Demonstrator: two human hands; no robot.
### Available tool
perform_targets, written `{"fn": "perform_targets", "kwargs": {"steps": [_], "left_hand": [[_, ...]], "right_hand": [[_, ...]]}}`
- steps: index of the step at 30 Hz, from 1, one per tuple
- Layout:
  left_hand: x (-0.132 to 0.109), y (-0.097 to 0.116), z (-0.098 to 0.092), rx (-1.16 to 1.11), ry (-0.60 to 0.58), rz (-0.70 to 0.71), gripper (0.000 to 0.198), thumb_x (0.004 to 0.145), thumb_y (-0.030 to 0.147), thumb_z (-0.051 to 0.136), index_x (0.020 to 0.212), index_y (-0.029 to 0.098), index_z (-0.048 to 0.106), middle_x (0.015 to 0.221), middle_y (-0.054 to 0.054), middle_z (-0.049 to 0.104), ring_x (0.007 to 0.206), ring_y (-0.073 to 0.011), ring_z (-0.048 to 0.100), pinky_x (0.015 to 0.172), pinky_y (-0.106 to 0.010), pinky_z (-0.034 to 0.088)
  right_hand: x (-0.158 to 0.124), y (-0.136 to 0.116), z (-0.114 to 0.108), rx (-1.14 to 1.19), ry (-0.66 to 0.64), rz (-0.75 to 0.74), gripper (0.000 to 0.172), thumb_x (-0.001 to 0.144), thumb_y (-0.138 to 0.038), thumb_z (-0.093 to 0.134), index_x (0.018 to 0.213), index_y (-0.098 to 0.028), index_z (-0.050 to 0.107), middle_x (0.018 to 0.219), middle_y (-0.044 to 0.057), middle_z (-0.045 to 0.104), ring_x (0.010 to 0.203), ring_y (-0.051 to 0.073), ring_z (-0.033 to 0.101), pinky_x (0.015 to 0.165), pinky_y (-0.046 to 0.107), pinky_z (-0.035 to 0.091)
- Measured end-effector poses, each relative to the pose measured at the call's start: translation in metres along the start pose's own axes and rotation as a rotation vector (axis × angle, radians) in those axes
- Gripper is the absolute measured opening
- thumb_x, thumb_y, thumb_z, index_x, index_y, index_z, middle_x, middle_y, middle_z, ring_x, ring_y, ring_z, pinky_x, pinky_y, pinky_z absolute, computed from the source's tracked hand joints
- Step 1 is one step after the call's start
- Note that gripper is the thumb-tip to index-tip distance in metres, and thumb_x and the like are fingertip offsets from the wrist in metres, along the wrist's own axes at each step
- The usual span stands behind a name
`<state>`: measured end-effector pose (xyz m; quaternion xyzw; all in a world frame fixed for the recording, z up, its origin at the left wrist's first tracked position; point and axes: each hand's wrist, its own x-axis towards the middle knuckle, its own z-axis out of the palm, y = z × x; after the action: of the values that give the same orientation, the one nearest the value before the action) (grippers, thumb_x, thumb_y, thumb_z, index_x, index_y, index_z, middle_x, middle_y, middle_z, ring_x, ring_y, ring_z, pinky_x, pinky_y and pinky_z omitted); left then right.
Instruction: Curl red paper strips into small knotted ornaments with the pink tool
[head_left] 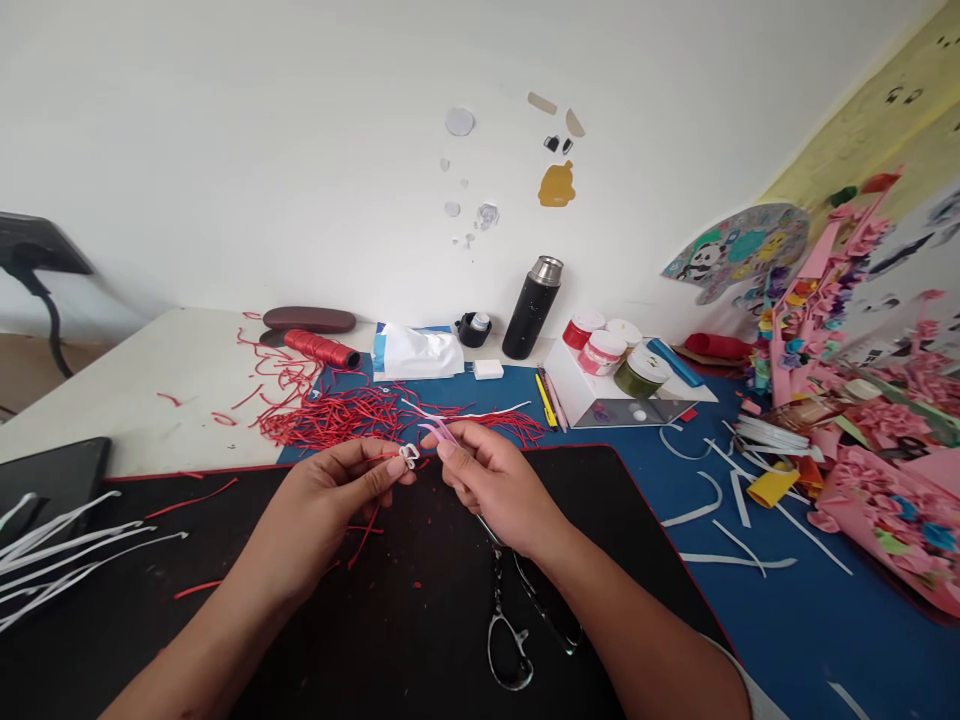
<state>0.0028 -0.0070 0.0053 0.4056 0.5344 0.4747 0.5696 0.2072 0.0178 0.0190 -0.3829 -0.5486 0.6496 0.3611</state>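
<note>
My left hand (337, 490) is closed, pinching a small white looped piece of cord (409, 456) between thumb and fingertips. A thin white strand shows just behind it. Just to the right, my right hand (491, 480) is closed on pink tweezers (442, 430), whose two slim tips point left toward the white loops, a small distance apart from them. Below my right hand a pair of scissors (510, 650) lies on the black mat (420, 640), its blades partly hidden by the hand. Loose red cord pieces (366, 540) lie beneath my left hand.
A heap of cut red cords (330, 415) and a red spool (322, 350) lie beyond my hands. Behind stand a black flask (532, 310) and a white box (577, 385) bearing jars. White strips (75, 555) lie left; more strips and pink paper flowers (885, 520) lie right.
</note>
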Motion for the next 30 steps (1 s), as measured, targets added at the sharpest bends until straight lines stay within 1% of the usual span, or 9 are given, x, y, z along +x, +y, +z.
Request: {"fn": "perform_targets", "kwargs": {"steps": [4, 8, 11, 16, 20, 23, 27, 30], "left_hand": [[0.0009, -0.0007, -0.0009, -0.038, 0.030, -0.004, 0.045, 0.064, 0.057, 0.099, 0.087, 0.021, 0.085, 0.077, -0.004, 0.076, 0.066, -0.0172, 0.059, 0.061, -0.028, 0.044], [0.0009, 0.0000, -0.0011, -0.020, 0.043, 0.021, 0.042, 0.068, 0.056, 0.098, 0.089, 0.022, 0.085, 0.077, -0.003, 0.075, 0.068, -0.0170, 0.059, 0.063, -0.027, 0.044], [0.0008, 0.0009, -0.0005, 0.006, 0.058, 0.038, 0.043, 0.067, 0.056, 0.097, 0.088, 0.021, 0.085, 0.078, -0.003, 0.075, 0.068, -0.0168, 0.059, 0.063, -0.027, 0.044], [0.0018, -0.0008, -0.0004, 0.010, 0.061, 0.045, 0.043, 0.069, 0.056, 0.096, 0.090, 0.021, 0.085, 0.078, -0.004, 0.076, 0.065, -0.0162, 0.058, 0.059, -0.027, 0.044], [0.0012, -0.0010, -0.0008, 0.018, 0.050, 0.061, 0.040, 0.071, 0.055, 0.095, 0.090, 0.021, 0.085, 0.081, -0.004, 0.078, 0.068, -0.0175, 0.062, 0.061, -0.027, 0.046], [0.0002, 0.0009, -0.0001, 0.024, 0.043, 0.052, 0.039, 0.073, 0.056, 0.094, 0.091, 0.022, 0.085, 0.082, -0.003, 0.080, 0.070, -0.0187, 0.064, 0.063, -0.028, 0.047], [0.0011, 0.0004, 0.0000, 0.017, 0.043, 0.047, 0.041, 0.072, 0.057, 0.095, 0.091, 0.021, 0.085, 0.084, -0.004, 0.080, 0.073, -0.0204, 0.066, 0.065, -0.029, 0.048], [0.0024, -0.0019, -0.0013, 0.012, 0.042, 0.039, 0.042, 0.071, 0.057, 0.095, 0.092, 0.021, 0.085, 0.080, -0.004, 0.078, 0.070, -0.0185, 0.065, 0.063, -0.027, 0.047]], "right_hand": [[-0.0014, -0.0016, -0.0010, -0.095, 0.026, -0.045, 0.041, 0.105, -0.058, 0.058, 0.113, -0.019, 0.071, 0.066, -0.006, 0.046, 0.055, 0.011, 0.034, 0.053, 0.028, 0.024], [-0.0035, -0.0044, 0.0006, -0.198, 0.033, -0.084, 0.043, 0.108, -0.055, 0.054, 0.112, -0.017, 0.073, 0.063, -0.006, 0.045, 0.056, 0.012, 0.037, 0.056, 0.029, 0.028], [-0.0043, -0.0044, 0.0021, -0.247, 0.038, -0.103, 0.044, 0.108, -0.055, 0.054, 0.109, -0.017, 0.075, 0.065, -0.005, 0.045, 0.058, 0.013, 0.038, 0.057, 0.029, 0.030], [-0.0037, 0.0013, 0.0011, -0.252, 0.034, -0.093, 0.043, 0.108, -0.057, 0.056, 0.108, -0.019, 0.078, 0.069, -0.004, 0.044, 0.060, 0.013, 0.039, 0.058, 0.029, 0.031], [-0.0039, 0.0045, -0.0003, -0.249, 0.017, -0.096, 0.043, 0.108, -0.057, 0.057, 0.108, -0.020, 0.078, 0.072, -0.003, 0.046, 0.063, 0.014, 0.039, 0.058, 0.028, 0.031], [-0.0048, 0.0032, -0.0004, -0.254, 0.015, -0.080, 0.044, 0.108, -0.058, 0.057, 0.108, -0.020, 0.078, 0.073, -0.002, 0.046, 0.064, 0.014, 0.038, 0.057, 0.028, 0.029], [-0.0053, 0.0016, -0.0006, -0.303, 0.019, -0.080, 0.043, 0.109, -0.057, 0.055, 0.109, -0.021, 0.078, 0.073, -0.002, 0.048, 0.065, 0.014, 0.040, 0.058, 0.028, 0.031], [-0.0049, 0.0016, -0.0011, -0.336, 0.014, -0.087, 0.043, 0.109, -0.056, 0.054, 0.110, -0.021, 0.079, 0.071, -0.003, 0.048, 0.063, 0.014, 0.040, 0.059, 0.028, 0.031]]}}
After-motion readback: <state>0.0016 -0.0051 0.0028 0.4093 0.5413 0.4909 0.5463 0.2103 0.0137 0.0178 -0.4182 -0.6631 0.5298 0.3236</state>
